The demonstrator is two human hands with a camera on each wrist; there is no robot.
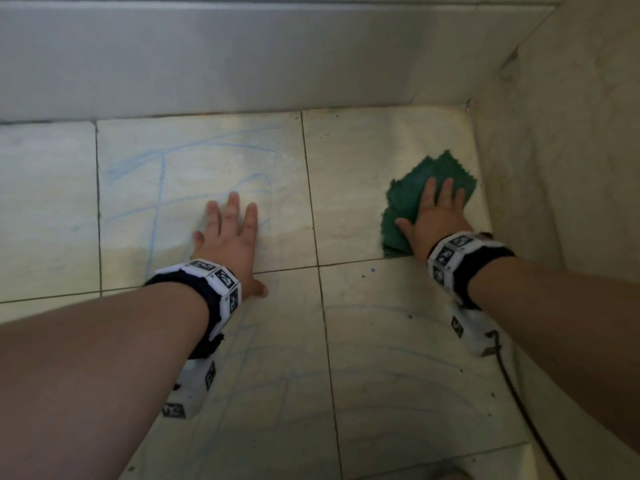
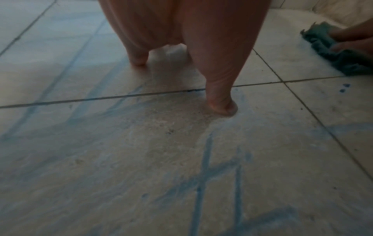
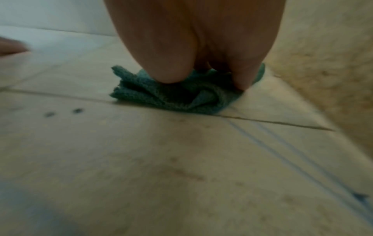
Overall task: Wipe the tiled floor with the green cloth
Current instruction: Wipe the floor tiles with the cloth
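A crumpled green cloth (image 1: 412, 199) (image 2: 331, 47) (image 3: 177, 95) lies on the beige tiled floor (image 1: 349, 188) near the right-hand wall. My right hand (image 1: 436, 216) presses flat on it with straight fingers, the thumb spread to the left. My left hand (image 1: 228, 233) (image 2: 181, 52) rests flat on a floor tile to the left, fingers spread and holding nothing. Faint blue chalk lines (image 1: 162, 174) (image 2: 203, 175) cross the tiles around and under the left hand. In the right wrist view the heel of my palm (image 3: 201, 47) sits on the bunched cloth.
A pale wall base (image 1: 242, 64) runs along the far edge of the floor, and a rough beige wall (image 1: 561, 150) closes the right side, forming a corner (image 1: 467, 105). A black cable (image 1: 519, 393) trails from the right wrist device. Small blue dots (image 1: 372, 270) mark the nearer tile.
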